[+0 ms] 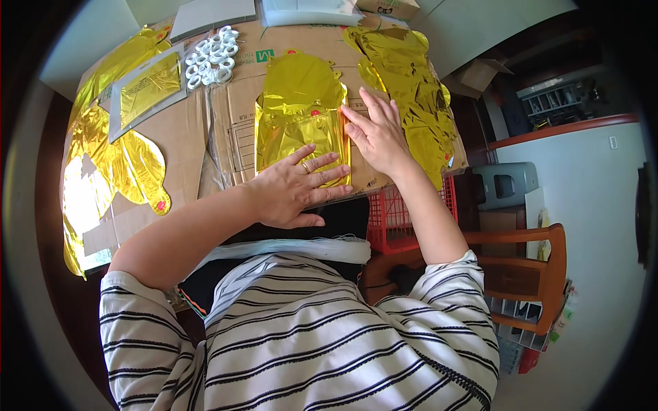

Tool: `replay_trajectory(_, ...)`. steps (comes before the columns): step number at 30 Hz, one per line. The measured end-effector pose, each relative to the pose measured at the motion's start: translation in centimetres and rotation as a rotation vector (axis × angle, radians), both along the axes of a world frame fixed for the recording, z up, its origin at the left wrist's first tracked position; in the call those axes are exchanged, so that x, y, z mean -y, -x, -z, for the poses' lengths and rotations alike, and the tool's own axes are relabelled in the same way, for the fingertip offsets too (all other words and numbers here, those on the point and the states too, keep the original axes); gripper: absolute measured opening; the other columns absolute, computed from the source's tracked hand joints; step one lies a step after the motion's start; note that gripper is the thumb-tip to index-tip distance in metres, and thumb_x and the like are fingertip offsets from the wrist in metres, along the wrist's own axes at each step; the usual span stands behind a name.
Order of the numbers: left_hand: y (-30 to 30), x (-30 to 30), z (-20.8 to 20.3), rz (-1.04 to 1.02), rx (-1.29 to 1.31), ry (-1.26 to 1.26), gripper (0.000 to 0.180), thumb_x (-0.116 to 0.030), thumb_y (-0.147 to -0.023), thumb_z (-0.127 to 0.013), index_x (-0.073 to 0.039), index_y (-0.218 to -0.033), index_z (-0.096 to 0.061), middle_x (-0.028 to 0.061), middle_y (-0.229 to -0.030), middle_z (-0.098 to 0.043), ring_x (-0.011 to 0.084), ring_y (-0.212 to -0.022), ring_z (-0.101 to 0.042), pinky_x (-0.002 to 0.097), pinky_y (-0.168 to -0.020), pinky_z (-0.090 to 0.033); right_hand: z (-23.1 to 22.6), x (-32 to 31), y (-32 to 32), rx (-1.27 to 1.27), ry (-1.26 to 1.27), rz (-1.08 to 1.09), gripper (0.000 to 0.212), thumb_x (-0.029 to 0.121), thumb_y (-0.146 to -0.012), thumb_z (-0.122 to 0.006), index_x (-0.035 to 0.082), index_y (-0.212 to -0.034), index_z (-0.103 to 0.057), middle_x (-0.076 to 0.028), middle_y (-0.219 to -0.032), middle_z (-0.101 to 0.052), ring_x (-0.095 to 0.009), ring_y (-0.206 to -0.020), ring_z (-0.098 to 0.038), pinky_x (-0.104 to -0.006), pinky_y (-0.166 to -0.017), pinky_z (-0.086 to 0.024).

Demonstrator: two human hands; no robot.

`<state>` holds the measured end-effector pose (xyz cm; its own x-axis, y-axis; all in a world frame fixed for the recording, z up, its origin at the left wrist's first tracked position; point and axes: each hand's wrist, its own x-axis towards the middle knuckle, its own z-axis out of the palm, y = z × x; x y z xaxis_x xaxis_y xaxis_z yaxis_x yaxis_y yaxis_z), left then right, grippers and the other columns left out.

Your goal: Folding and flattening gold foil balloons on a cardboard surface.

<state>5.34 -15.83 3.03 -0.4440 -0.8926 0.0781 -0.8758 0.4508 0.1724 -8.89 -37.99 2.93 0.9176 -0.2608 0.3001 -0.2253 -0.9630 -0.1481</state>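
Note:
A gold foil balloon (301, 85), flat and partly folded, lies in front of me on the cardboard-covered table. My left hand (298, 186) rests palm down across its near end, fingers stretched out to the right and wearing a ring. Along the foil's right edge lies my right hand (378, 133), its fingers apart and the fingertips touching that edge. Neither hand grips anything. The part of the foil under my left palm is hidden.
More flat gold foil balloons (411, 89) lie at the right, others (127, 154) at the left. A packaged foil piece (149, 88) lies near several white ribbon rolls (212, 58). Clear plastic bags (312, 12) sit at the back. Below are a red crate (394, 219) and wooden chair (548, 274).

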Motion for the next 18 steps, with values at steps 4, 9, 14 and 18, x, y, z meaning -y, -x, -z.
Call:
replay_trajectory(4,0.0,0.0,-0.2,0.003,0.006,-0.003,0.072,-0.06,-0.099,-0.044,-0.022,-0.158,-0.029,0.0087,-0.164,-0.026,0.031,-0.152,-0.023,0.054,-0.124,-0.014,0.6,1.0,-1.5,-0.004,0.015,0.002,0.045,0.044,-0.103,-0.049,0.021,-0.139,-0.061,-0.021,-0.157,-0.036,-0.039,-0.145,-0.032,-0.0583,-0.121,-0.015)
replay_trajectory(9,0.0,-0.1,-0.1,0.001,0.011,0.006,0.071,-0.06,-0.099,-0.043,-0.022,-0.158,-0.029,0.0088,-0.164,-0.026,0.0312,-0.151,-0.023,0.0544,-0.123,-0.014,1.1,2.1,-2.8,-0.035,0.019,0.037,0.047,0.045,-0.102,-0.051,0.024,-0.143,-0.056,-0.021,-0.158,-0.033,-0.039,-0.146,-0.03,-0.0586,-0.121,-0.014)
replay_trajectory(14,-0.1,0.0,0.2,0.003,0.027,0.039,0.071,-0.062,-0.099,-0.039,-0.024,-0.158,-0.029,0.0086,-0.163,-0.028,0.0307,-0.151,-0.024,0.0544,-0.123,-0.015,0.8,2.4,-3.4,0.089,0.006,0.034,0.046,0.043,-0.101,-0.055,0.023,-0.142,-0.056,-0.02,-0.156,-0.036,-0.04,-0.143,-0.035,-0.0579,-0.12,-0.019)
replay_trajectory(18,-0.1,-0.2,0.4,0.002,-0.002,0.064,0.072,-0.062,-0.099,-0.041,-0.025,-0.159,-0.026,0.01,-0.164,-0.026,0.0318,-0.151,-0.023,0.0548,-0.123,-0.016,-0.5,0.4,-2.3,0.316,-0.161,-0.025,0.038,0.028,-0.098,-0.062,0.015,-0.134,-0.062,-0.016,-0.145,-0.051,-0.037,-0.136,-0.046,-0.0522,-0.118,-0.03)
